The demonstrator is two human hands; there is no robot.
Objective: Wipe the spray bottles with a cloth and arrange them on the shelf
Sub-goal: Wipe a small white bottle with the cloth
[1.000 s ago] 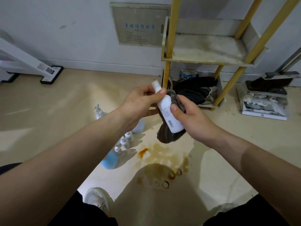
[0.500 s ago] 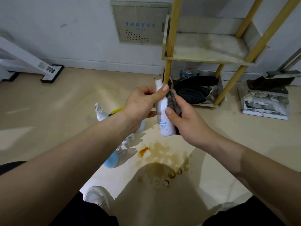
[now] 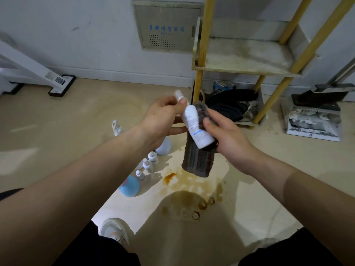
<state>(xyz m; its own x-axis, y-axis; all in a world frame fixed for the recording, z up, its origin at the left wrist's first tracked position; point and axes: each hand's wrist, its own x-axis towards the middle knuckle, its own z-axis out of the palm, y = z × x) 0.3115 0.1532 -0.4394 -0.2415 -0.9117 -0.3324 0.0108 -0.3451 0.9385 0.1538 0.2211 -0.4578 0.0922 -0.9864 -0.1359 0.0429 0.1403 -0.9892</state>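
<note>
The white spray bottle (image 3: 198, 129) is up in the air between both hands, tipped so its cap points far and left. The left hand (image 3: 163, 120) pinches the top of the bottle, with thumb and fingers curled round it. The right hand (image 3: 230, 137) holds a dark cloth (image 3: 197, 162) against the bottle with its thumb pressed on the front. The cloth's end hangs down below. On the floor to the left stand small white bottles (image 3: 148, 165) and a blue bottle (image 3: 129, 186). The shelf (image 3: 245, 56) stands far and right, by the wall.
</note>
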